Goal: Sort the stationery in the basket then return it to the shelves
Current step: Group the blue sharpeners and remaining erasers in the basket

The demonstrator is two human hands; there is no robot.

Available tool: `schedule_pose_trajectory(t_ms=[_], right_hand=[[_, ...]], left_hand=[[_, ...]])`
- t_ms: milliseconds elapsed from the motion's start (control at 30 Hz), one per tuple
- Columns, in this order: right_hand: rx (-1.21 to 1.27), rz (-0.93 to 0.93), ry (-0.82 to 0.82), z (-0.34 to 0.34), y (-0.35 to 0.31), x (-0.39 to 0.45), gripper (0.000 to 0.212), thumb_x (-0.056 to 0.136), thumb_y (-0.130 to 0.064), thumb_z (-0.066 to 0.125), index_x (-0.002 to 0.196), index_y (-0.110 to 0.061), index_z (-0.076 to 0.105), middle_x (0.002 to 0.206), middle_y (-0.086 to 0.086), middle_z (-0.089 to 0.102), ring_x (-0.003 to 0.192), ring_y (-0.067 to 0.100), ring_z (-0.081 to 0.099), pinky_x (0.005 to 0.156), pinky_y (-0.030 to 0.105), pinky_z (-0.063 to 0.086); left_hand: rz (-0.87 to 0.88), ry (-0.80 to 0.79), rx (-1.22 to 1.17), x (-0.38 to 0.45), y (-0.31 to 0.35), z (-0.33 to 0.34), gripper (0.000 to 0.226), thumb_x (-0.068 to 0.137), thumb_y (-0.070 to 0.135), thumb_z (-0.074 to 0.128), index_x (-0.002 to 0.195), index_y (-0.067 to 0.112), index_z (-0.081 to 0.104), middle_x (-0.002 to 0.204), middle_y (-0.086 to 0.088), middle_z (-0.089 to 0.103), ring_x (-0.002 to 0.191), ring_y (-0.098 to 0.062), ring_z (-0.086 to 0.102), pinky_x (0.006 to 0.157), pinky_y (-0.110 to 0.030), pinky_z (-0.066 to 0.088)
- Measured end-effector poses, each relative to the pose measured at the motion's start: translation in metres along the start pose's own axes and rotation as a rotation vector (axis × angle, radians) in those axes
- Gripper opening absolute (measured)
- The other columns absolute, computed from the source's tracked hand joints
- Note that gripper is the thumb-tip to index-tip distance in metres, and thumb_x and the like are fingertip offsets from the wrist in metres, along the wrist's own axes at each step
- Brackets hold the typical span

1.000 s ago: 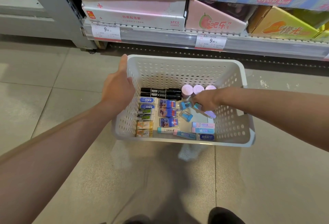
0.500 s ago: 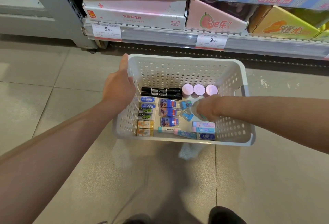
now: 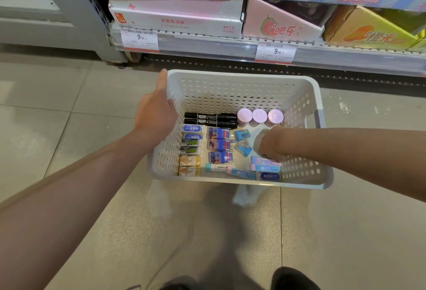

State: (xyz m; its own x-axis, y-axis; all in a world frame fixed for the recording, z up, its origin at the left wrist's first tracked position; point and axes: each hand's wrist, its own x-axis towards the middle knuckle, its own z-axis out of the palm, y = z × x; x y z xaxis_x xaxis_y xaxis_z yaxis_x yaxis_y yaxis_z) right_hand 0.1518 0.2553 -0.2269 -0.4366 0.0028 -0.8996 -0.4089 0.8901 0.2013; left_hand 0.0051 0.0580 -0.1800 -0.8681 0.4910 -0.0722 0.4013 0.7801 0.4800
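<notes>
A white perforated basket stands on the floor below the shelf. My left hand grips its left rim. Inside lie two black markers, three pink round-capped tubes, a column of boxed erasers, three blue-and-red packs, two blue sharpeners and pastel erasers at the near right. My right hand reaches in from the right, fingers curled around a pale, blurred eraser just above the pastel erasers.
The bottom shelf, with price tags, carries pink, blue and yellow product boxes directly behind the basket. A grey shelf upright stands at the left. Tiled floor surrounds the basket, and my shoes are at the bottom edge.
My right hand has carried the pale eraser from the basket's middle towards me and down to the pastel eraser pile. My left hand has kept its hold on the rim.
</notes>
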Motion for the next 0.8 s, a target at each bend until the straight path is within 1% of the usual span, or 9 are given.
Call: schedule_pose_trajectory(t_ms=[167,267,333,400,500,567,633,733,800], right_hand=[[0.005,0.014,-0.065,-0.006,-0.001,-0.005,0.033,0.09,-0.015,0.059,0.122,-0.01,0.058,0.119,0.008,0.06,0.108,0.025,0.059,0.078,0.031,0.046],[0.042,0.044,-0.08,-0.009,-0.002,-0.008,0.031,0.092,-0.019,0.052,0.122,-0.01,0.058,0.1,0.005,0.057,0.094,0.021,0.056,0.078,0.03,0.045],[0.039,0.052,-0.076,-0.012,-0.002,-0.01,0.033,0.092,-0.024,0.054,0.122,-0.012,0.057,0.092,0.003,0.054,0.09,0.021,0.053,0.078,0.03,0.044],[0.027,0.067,-0.099,-0.013,-0.002,-0.011,0.038,0.089,-0.029,0.06,0.124,-0.013,0.056,0.106,0.004,0.058,0.1,0.022,0.057,0.081,0.03,0.045],[0.025,0.095,-0.101,-0.012,0.0,-0.008,0.042,0.087,-0.024,0.065,0.125,-0.013,0.055,0.12,0.005,0.057,0.108,0.021,0.057,0.078,0.029,0.044],[0.028,0.112,-0.112,-0.011,0.001,-0.007,0.042,0.088,-0.022,0.063,0.128,-0.013,0.054,0.128,0.006,0.054,0.114,0.022,0.056,0.08,0.029,0.043],[0.062,0.126,-0.107,-0.013,0.004,-0.009,0.042,0.091,-0.02,0.058,0.131,-0.01,0.05,0.131,0.007,0.052,0.115,0.023,0.056,0.08,0.029,0.043],[0.133,0.162,-0.12,-0.015,0.011,-0.013,0.04,0.092,-0.015,0.054,0.13,-0.003,0.05,0.131,0.009,0.053,0.115,0.025,0.057,0.084,0.032,0.046],[0.181,0.173,-0.126,-0.016,0.014,-0.016,0.033,0.092,-0.012,0.052,0.122,-0.001,0.056,0.118,0.007,0.057,0.11,0.026,0.059,0.082,0.032,0.046]], left_hand=[[-0.029,0.006,0.002,0.001,0.001,0.002,0.065,0.098,0.012,0.045,0.152,0.023,0.01,0.116,-0.019,0.06,0.099,-0.034,0.058,0.071,-0.034,0.041],[-0.028,0.009,0.005,0.0,0.001,0.001,0.064,0.098,0.012,0.044,0.152,0.023,0.01,0.116,-0.019,0.06,0.098,-0.033,0.058,0.07,-0.034,0.042],[-0.026,0.007,0.009,0.0,0.001,0.001,0.064,0.098,0.012,0.044,0.152,0.022,0.011,0.116,-0.019,0.06,0.1,-0.034,0.058,0.07,-0.034,0.04],[-0.02,0.011,0.012,-0.001,0.002,0.0,0.064,0.098,0.012,0.043,0.152,0.022,0.01,0.116,-0.02,0.06,0.097,-0.032,0.057,0.07,-0.034,0.04],[-0.02,0.012,0.01,0.0,0.002,0.0,0.064,0.098,0.012,0.044,0.152,0.022,0.01,0.115,-0.02,0.06,0.087,-0.024,0.052,0.068,-0.033,0.041],[-0.017,0.017,0.012,0.0,0.001,0.001,0.065,0.098,0.012,0.044,0.152,0.023,0.01,0.116,-0.02,0.06,0.092,-0.028,0.056,0.068,-0.034,0.042],[-0.015,0.02,0.015,0.0,0.0,0.002,0.065,0.098,0.012,0.045,0.152,0.023,0.01,0.118,-0.019,0.059,0.098,-0.033,0.059,0.068,-0.034,0.043],[-0.025,0.013,0.016,0.001,-0.001,0.003,0.065,0.098,0.013,0.044,0.152,0.023,0.009,0.118,-0.018,0.059,0.098,-0.032,0.059,0.069,-0.034,0.044],[-0.03,0.007,0.008,0.002,-0.001,0.003,0.065,0.098,0.013,0.043,0.152,0.024,0.008,0.116,-0.019,0.06,0.098,-0.033,0.059,0.072,-0.036,0.046]])
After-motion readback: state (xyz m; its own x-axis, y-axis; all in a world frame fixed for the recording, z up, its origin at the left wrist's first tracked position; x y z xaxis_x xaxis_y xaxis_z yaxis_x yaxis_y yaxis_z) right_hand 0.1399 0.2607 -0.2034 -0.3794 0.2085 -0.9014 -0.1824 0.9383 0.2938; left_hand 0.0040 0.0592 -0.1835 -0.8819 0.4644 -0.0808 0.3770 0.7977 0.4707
